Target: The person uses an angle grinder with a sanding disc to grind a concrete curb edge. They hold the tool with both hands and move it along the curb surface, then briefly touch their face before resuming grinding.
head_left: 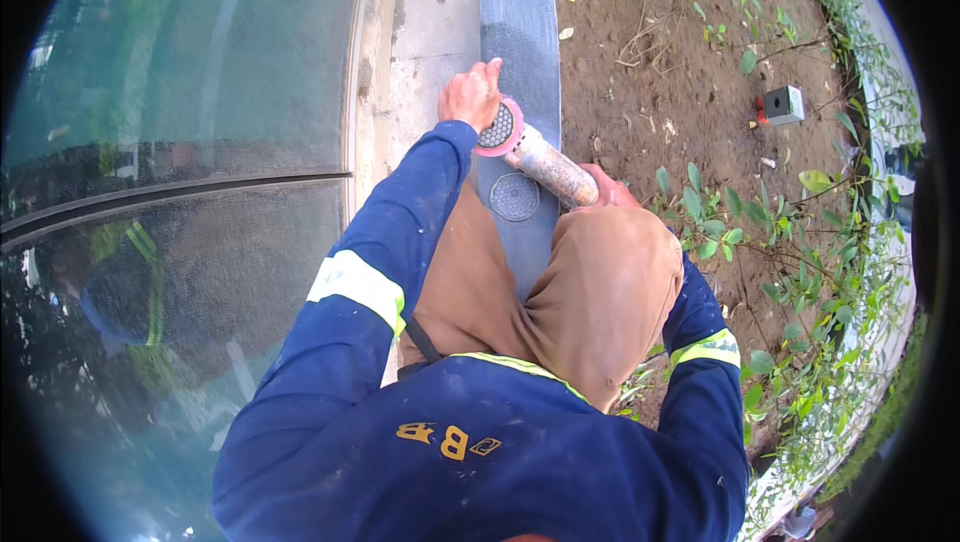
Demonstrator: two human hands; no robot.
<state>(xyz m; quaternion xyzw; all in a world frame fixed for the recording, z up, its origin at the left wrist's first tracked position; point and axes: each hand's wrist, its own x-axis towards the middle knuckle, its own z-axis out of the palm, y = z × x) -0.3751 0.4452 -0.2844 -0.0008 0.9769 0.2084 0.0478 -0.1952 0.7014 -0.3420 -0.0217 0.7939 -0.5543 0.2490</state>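
An angle grinder (552,168), its body smeared and worn, lies slantwise over the grey stone strip (517,37). My right hand (606,188) is closed round its rear end, beside my right knee; some of those fingers are hidden. At the front end, a pink-rimmed disc with a honeycomb-patterned polishing pad (497,128) faces upward. My left hand (470,98) is at that disc's upper left edge, fingers curled and thumb raised; whatever they grip is hidden. Another round, honeycomb-patterned grey pad (515,197) lies flat on the strip, between my knees and the grinder.
A large glass pane (190,62) with a dark seam runs along the left, beside a pale ledge (430,32). Bare soil (640,72) with leafy plants (715,212) borders the strip's right side. On the soil sits a small grey block (784,105) with something orange beside it.
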